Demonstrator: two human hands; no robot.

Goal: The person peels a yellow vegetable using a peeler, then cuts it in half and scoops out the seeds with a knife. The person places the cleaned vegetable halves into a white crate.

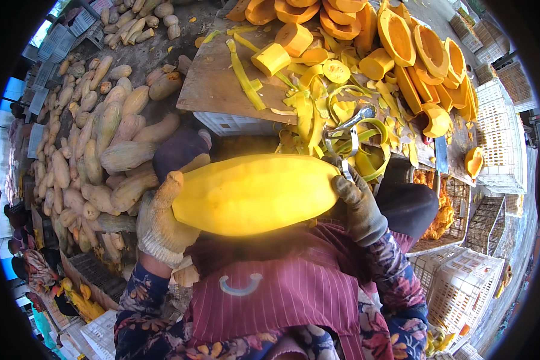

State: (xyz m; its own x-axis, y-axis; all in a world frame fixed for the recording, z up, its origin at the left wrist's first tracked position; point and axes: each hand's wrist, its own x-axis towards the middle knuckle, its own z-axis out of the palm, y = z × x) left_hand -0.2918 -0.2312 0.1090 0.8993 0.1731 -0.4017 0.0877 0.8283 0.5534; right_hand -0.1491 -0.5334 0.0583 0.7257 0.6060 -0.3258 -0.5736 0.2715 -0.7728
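Note:
A large peeled yellow squash [256,193] lies crosswise in front of my apron, its surface smooth and bare of rind. My left hand [166,220], in a pale knitted glove, is wrapped around its left end. In a dirty grey glove, my right hand [360,207] grips a metal peeler [354,141] and also touches the squash's right end. The peeler's head points away from me, over the peelings; the fingers partly hide its handle. Long strips of yellow-green peel [315,117] hang off the near edge of the wooden board [220,85].
Halved, hollowed squashes [396,40] and cut chunks [270,58] pile up on the board. A knife [441,155] lies at its right edge, above a crate of orange pulp [461,193]. Unpeeled squashes [130,155] heap at left; white crates [499,139] stand right. People [38,270] sit far left.

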